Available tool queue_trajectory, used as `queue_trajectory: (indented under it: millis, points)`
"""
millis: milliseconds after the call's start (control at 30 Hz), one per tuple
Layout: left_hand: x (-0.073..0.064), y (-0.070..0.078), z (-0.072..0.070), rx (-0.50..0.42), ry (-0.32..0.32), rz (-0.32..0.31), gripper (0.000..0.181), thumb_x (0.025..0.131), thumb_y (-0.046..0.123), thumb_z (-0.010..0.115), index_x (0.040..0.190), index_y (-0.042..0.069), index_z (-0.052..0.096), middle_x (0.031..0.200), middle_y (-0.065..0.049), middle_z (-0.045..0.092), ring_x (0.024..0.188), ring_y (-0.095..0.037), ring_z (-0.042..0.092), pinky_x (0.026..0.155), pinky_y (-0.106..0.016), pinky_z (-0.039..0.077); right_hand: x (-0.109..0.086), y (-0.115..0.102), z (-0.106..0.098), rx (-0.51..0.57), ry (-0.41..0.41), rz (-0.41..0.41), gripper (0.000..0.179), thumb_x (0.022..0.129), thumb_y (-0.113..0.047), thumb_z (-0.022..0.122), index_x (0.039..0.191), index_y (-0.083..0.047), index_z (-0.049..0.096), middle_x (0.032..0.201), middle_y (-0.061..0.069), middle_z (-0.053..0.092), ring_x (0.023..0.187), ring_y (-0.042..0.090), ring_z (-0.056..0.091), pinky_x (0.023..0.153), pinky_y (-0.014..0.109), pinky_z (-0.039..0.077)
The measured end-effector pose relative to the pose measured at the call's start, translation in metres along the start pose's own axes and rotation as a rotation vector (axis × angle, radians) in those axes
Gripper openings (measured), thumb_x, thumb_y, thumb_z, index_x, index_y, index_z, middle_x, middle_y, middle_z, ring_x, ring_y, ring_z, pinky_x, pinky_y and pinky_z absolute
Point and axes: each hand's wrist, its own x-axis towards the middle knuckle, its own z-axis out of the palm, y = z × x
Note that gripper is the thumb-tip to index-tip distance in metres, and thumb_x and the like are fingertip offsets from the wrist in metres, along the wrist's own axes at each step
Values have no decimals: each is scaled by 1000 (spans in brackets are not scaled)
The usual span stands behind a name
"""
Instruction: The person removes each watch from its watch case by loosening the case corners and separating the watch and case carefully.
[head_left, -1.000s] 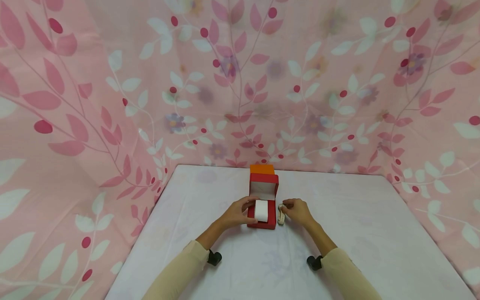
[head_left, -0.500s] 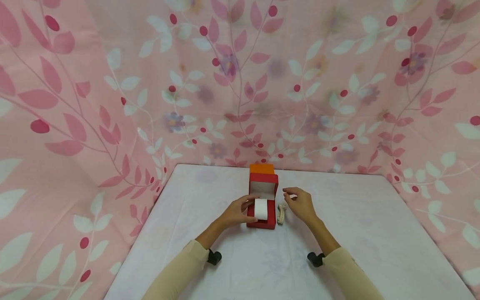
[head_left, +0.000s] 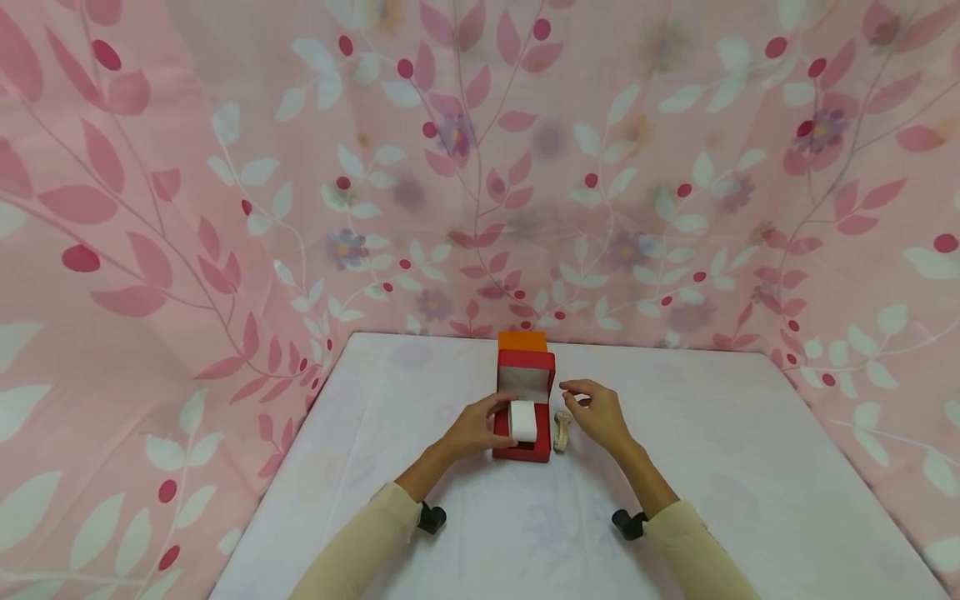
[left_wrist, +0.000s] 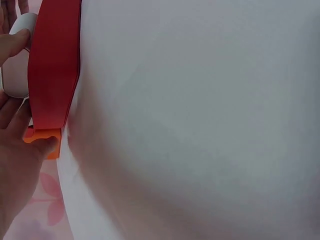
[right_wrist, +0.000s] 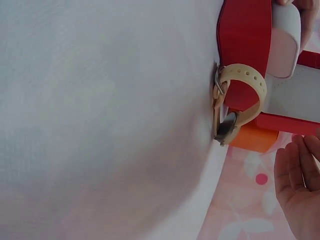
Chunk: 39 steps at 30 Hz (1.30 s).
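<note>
My left hand (head_left: 474,425) grips a white watch pillow (head_left: 525,421) between thumb and fingers. The pillow sits tilted in the base of a red watch box (head_left: 521,454), whose lid stands up at the back. Just right of the box, a wristwatch (head_left: 561,433) with a cream strap lies on its edge on the table. In the right wrist view, the strap of the wristwatch (right_wrist: 252,80) is buckled into a loop, its dark case at one end. Above and to the right of it hovers my right hand (head_left: 600,412), its fingers loosely bent and holding nothing.
An orange box (head_left: 522,341) stands directly behind the raised red lid. A white cloth (head_left: 420,367) covers the table, and pink floral fabric (head_left: 480,167) hangs around its back and sides. Dark wrist cameras (head_left: 628,525) sit at both cuffs.
The right hand let go of the wristwatch and lifted away, then shifted slightly back toward the box. The left hand keeps its grip, and the pillow has turned a little.
</note>
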Motion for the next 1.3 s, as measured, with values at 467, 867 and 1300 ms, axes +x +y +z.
queue_trajectory:
  millis: [467, 867, 1300]
  points:
    - [6, 2, -3, 190, -63, -67, 73, 79, 27, 83, 143, 22, 48, 138, 5, 52, 121, -17, 48, 106, -40, 41, 3, -2, -2, 9, 13, -6, 21, 91, -7, 65, 111, -1, 72, 105, 10, 71, 94, 25, 65, 78, 38, 58]
    - [4, -6, 4, 346, -116, 80, 56, 94, 31, 65, 143, 10, 49, 149, -5, 43, 138, -22, 36, 112, -41, 33, 4, -2, 2, 10, -11, 29, 21, 91, -7, 65, 111, -2, 72, 105, 9, 70, 95, 25, 64, 79, 38, 58]
    - [-1, -1, 5, 327, -90, 55, 53, 91, 27, 70, 140, 13, 54, 146, -4, 46, 138, -20, 36, 112, -40, 32, 10, 2, 2, 27, 15, 39, 21, 91, -8, 65, 111, -3, 72, 104, 8, 71, 94, 24, 64, 77, 36, 57]
